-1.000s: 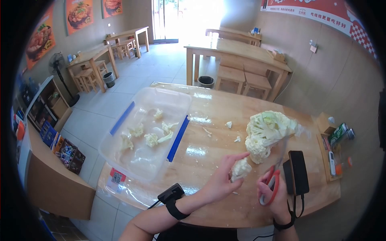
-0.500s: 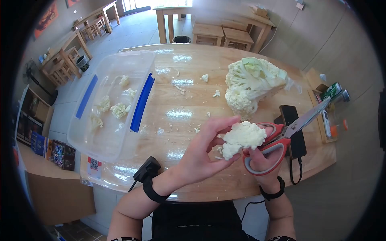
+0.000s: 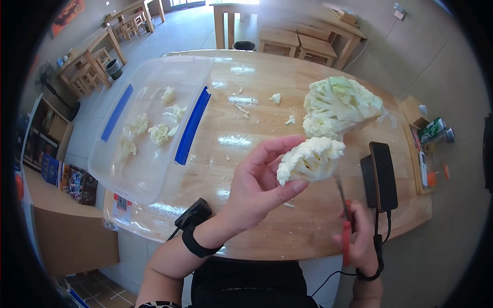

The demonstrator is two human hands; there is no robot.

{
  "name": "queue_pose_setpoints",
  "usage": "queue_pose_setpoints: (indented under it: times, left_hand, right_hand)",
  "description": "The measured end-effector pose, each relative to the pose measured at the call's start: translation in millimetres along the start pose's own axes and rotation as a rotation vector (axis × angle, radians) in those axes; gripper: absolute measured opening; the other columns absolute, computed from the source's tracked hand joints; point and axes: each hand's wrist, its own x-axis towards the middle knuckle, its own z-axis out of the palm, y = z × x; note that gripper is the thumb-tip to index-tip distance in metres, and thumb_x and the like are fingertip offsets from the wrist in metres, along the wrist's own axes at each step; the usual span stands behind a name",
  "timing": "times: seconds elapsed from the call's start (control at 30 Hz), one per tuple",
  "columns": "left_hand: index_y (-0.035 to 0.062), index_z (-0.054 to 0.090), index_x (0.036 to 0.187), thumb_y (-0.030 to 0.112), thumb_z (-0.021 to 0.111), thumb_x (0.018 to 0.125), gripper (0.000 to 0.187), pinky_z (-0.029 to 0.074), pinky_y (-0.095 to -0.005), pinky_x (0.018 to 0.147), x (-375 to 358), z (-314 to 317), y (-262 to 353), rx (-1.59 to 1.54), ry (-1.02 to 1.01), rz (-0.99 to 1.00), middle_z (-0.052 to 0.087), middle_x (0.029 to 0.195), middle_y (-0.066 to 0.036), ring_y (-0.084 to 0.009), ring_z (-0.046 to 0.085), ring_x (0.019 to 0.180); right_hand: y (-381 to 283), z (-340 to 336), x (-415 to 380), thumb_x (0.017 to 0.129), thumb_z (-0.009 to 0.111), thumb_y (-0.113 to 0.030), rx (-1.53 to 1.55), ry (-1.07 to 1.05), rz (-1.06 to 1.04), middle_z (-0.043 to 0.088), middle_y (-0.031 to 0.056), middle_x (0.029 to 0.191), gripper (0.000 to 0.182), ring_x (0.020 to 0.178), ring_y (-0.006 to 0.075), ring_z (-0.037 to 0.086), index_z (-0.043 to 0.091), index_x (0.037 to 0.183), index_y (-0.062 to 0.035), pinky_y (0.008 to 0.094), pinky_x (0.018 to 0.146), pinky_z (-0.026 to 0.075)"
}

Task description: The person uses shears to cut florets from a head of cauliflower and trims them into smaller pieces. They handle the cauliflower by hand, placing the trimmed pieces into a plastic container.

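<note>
My left hand (image 3: 259,179) holds a cauliflower floret (image 3: 311,160) between thumb and fingers, above the middle of the wooden table. To its right, my right hand (image 3: 361,236) grips red-handled scissors (image 3: 347,237); their blades point up toward the floret and are blurred. The large cauliflower head (image 3: 341,105) lies behind the floret. On the left is a clear plastic box (image 3: 149,192) with blue latches, holding several small florets (image 3: 159,134).
Cauliflower crumbs (image 3: 276,97) are scattered on the table (image 3: 267,226). A phone (image 3: 383,177) with a cable is at the right, beside a wooden tray (image 3: 425,188) with a green can (image 3: 431,130). A black device (image 3: 194,213) sits by my left wrist.
My right hand has moved down and turned the scissors from pointing right to pointing up, away from the floret. The floret is turned in my left hand, showing its stem side.
</note>
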Motion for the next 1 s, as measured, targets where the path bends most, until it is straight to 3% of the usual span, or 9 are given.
queue_pose_setpoints:
  times: [0.2, 0.5, 0.67, 0.93, 1.0]
  left_hand:
    - [0.0, 0.04, 0.124, -0.002, 0.064, 0.075, 0.054, 0.038, -0.0292, 0.095, 0, 2, 0, 0.015, -0.016, 0.007, 0.047, 0.12, -0.009, -0.0164, 0.045, 0.113]
    - [-0.0001, 0.042, 0.124, -0.004, 0.063, 0.074, 0.054, 0.038, -0.0267, 0.092, 1, 3, 0, 0.167, -0.017, 0.031, 0.049, 0.116, -0.008, -0.0146, 0.047, 0.109]
    - [-0.001, 0.043, 0.122, -0.007, 0.063, 0.075, 0.051, 0.04, -0.0264, 0.091, 1, 1, -2, 0.271, -0.035, 0.064, 0.049, 0.115, -0.008, -0.0146, 0.049, 0.107]
    - [0.0002, 0.046, 0.12, -0.006, 0.063, 0.076, 0.047, 0.042, -0.026, 0.089, -1, 5, -1, 0.325, -0.094, -0.086, 0.051, 0.112, -0.008, -0.014, 0.049, 0.105]
    - [0.0002, 0.046, 0.118, -0.004, 0.063, 0.076, 0.046, 0.043, -0.0258, 0.088, 2, 0, -2, 0.225, -0.024, -0.102, 0.051, 0.112, -0.008, -0.0136, 0.05, 0.104]
  right_hand:
    - [-9, 11, 3, 0.067, 0.074, -0.007, 0.055, -0.128, 0.157, 0.043, 0.006, 0.088, 0.042, 0.075, 0.0096, 0.044, 0.044, 0.097, -0.0013, 0.0198, 0.061, 0.041]
    - [-25, 9, 10, 0.073, 0.069, -0.008, 0.009, -0.069, 0.244, 0.045, 0.0053, 0.08, 0.03, 0.069, 0.0088, 0.045, 0.049, 0.093, 0.0008, 0.0201, 0.058, 0.041]
    - [-25, 3, 11, 0.074, 0.068, -0.011, -0.112, -0.105, 0.205, 0.043, 0.0053, 0.071, 0.025, 0.059, 0.0099, 0.041, 0.052, 0.089, 0.0007, 0.0238, 0.051, 0.036]
    - [-22, 0, 8, 0.074, 0.067, -0.016, -0.179, -0.112, 0.282, 0.04, 0.0037, 0.059, 0.019, 0.053, 0.01, 0.037, 0.056, 0.081, -0.0014, 0.0249, 0.049, 0.032]
    - [-24, -8, 7, 0.072, 0.07, -0.017, -0.303, -0.084, 0.185, 0.043, 0.0039, 0.059, 0.02, 0.053, 0.0086, 0.038, 0.058, 0.079, -0.0025, 0.0256, 0.048, 0.032]
